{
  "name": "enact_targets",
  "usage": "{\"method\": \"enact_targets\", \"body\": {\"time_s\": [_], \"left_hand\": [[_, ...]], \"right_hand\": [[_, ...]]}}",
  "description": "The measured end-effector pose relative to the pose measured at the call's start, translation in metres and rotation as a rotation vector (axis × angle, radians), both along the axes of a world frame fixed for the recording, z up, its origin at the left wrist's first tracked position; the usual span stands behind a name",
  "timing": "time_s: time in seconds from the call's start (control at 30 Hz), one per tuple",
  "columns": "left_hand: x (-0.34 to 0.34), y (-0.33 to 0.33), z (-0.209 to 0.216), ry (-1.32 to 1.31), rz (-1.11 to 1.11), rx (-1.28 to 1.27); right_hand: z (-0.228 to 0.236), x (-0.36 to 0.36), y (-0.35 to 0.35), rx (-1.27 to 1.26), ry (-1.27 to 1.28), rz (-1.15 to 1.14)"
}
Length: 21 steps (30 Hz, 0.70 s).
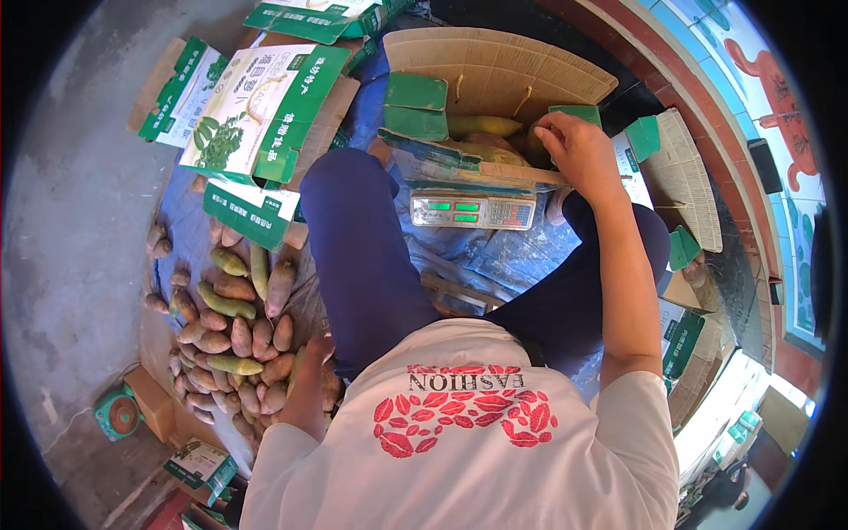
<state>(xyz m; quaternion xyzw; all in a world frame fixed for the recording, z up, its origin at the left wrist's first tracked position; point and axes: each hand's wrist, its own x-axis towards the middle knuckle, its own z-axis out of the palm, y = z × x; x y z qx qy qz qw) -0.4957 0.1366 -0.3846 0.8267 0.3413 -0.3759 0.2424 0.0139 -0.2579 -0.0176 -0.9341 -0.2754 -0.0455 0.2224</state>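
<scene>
The roots in the carton (486, 126) occupy the far middle of the scene, inside the open carton (503, 62). At least one long yellow-green root and several reddish ones are visible; the near wall hides the full depth, so the fill level cannot be determined. The far flap stands raised, a cord handle attached, and the top is not closed.

The right hand (579, 150) is over the right end of this carton, fingers curved, thumb and forefinger close together. Whether they pinch a root cannot be determined. The left hand (320, 347) is at the right edge of the root pile (243, 336), partly hidden behind the left knee; its grip cannot be determined.

The scale (473, 210) is on the near side of the carton, its display lit green. The carton appears to rest on its platform, but the contact is hidden.

Progress, as judged: the carton is partly loaded at minimum and unsealed. Many reddish-brown roots and a few long green ones remain loose on the blue sheet (305, 265) to the left.

A white-and-green carton (265, 106), flaps open, is at far left; its contents are hidden. Another open carton (689, 168) is at right, its interior also hidden.
</scene>
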Motion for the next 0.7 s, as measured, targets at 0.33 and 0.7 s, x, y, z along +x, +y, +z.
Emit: {"method": "enact_targets", "body": {"time_s": [0.33, 0.7], "left_hand": [[0.01, -0.07, 0.132, 0.02, -0.102, -0.021], [-0.008, -0.094, 0.158, 0.002, 0.056, 0.145]], "right_hand": [[-0.002, -0.004, -0.006, -0.022, 0.043, -0.022], [-0.001, -0.002, 0.001, 0.009, 0.072, 0.006]]}}
